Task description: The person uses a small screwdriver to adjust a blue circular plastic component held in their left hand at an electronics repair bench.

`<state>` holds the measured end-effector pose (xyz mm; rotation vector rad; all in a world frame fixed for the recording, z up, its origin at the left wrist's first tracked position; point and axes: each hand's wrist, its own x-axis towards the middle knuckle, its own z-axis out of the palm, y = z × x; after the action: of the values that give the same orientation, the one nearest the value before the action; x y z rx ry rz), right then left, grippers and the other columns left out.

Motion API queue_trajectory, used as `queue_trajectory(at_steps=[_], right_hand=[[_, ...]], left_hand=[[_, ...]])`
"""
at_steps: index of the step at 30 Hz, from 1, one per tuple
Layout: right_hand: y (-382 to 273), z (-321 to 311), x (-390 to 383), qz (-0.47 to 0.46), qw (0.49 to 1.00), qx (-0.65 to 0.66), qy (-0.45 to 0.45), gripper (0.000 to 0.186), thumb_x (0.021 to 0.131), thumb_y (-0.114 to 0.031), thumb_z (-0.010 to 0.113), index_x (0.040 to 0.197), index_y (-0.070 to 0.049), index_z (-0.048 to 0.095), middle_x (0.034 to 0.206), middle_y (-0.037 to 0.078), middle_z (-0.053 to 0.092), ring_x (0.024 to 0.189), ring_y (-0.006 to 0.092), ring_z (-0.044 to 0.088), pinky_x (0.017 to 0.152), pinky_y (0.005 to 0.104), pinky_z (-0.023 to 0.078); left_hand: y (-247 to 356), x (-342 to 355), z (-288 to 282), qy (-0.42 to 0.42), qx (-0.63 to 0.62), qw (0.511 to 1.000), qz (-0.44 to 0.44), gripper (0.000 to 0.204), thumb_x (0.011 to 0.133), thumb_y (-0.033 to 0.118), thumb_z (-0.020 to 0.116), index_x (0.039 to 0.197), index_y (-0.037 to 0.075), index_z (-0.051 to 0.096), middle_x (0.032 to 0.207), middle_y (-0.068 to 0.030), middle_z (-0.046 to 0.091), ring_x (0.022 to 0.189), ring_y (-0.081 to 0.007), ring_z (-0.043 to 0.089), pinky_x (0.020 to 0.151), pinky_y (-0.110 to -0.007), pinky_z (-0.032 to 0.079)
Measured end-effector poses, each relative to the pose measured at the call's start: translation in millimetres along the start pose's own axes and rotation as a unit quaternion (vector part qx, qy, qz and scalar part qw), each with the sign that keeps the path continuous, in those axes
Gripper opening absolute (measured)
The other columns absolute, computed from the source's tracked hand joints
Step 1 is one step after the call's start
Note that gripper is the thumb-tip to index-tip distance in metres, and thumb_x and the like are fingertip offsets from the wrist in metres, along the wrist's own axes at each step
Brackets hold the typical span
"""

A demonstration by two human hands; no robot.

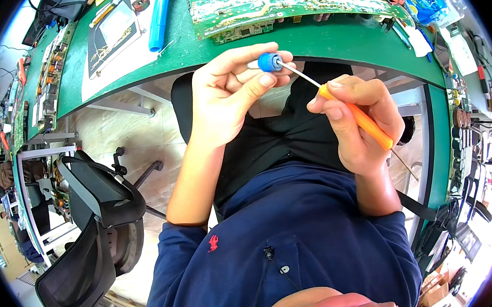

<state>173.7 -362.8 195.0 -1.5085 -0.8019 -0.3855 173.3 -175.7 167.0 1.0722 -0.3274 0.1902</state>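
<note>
My left hand (222, 98) pinches a small blue cylindrical piece (266, 62) between thumb and fingers, above my lap at the table's front edge. A pale, blunt end shows on the piece's left side. In my right hand (368, 110) is a screwdriver (368, 124) with an orange and yellow handle, gripped by thumb and fingers. Its thin metal shaft slants up and left to the open end of the blue piece. Whether the tip sits inside or only touches it, I cannot tell. More metal rod sticks out behind the handle, down to the right.
On the green table (176, 58) lie a large circuit board (292, 2), a blue tube-shaped tool (159, 20) and a white sheet (93, 78). A blue packet (423, 1) stands at the far right. A black office chair (99, 215) is to my left.
</note>
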Motion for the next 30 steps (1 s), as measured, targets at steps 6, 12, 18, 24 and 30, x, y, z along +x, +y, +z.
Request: queue_trajectory(at_steps=[6,12,18,24,30], right_hand=[[-6.1,-7.3,7.0,-0.035,0.994,-0.094,-0.043,0.019,0.074,0.006,0.074,0.088,0.003,0.061,0.079,0.013,0.067,0.066,0.0195,0.064,0.06,0.0248,0.05],[-8.7,-7.1,10.3,-0.09,0.988,-0.093,-0.086,0.028,0.067,0.008,0.076,0.09,0.002,0.061,0.079,0.014,0.066,0.068,0.0249,0.066,0.059,0.0291,0.052],[-13.0,0.6,7.1,-0.103,0.987,-0.115,-0.05,0.025,0.07,0.01,0.074,0.089,0.003,0.06,0.075,0.016,0.065,0.064,0.0236,0.066,0.056,0.027,0.052],[-18.3,7.2,3.9,-0.074,0.992,-0.097,-0.016,0.019,0.075,0.01,0.071,0.089,0.004,0.06,0.078,0.016,0.066,0.065,0.0188,0.064,0.058,0.0242,0.05],[-30.5,-4.6,13.6,0.014,0.993,-0.09,-0.071,0.01,0.09,-0.002,0.061,0.093,0.006,0.056,0.086,0.019,0.063,0.072,0.0183,0.062,0.062,0.0242,0.049]], left_hand=[[8.6,0.2,-13.4,-0.07,0.068,0.994,-0.049,0.037,0.094,0.016,0.059,0.122,-0.008,0.055,0.076,-0.0092,0.063,0.063,-0.0145,0.061,0.062,-0.027,0.052],[9.7,1.7,-19.6,-0.097,-0.007,0.99,-0.1,0.034,0.095,0.019,0.059,0.116,-0.007,0.058,0.08,-0.008,0.063,0.068,-0.0138,0.06,0.064,-0.027,0.051],[2.2,-1.3,-14.7,-0.078,-0.047,0.995,-0.041,0.033,0.092,0.011,0.061,0.119,-0.008,0.055,0.094,-0.0141,0.065,0.076,-0.018,0.064,0.073,-0.032,0.055],[-1.4,-5.2,-5.9,-0.045,-0.014,0.998,0.03,0.033,0.092,0.01,0.06,0.119,-0.009,0.055,0.095,-0.0152,0.065,0.077,-0.0189,0.065,0.074,-0.033,0.056],[2.9,-9.2,-0.5,-0.028,0.048,0.998,0.043,0.033,0.092,0.01,0.061,0.118,-0.009,0.056,0.088,-0.0135,0.066,0.076,-0.0177,0.065,0.072,-0.031,0.055]])
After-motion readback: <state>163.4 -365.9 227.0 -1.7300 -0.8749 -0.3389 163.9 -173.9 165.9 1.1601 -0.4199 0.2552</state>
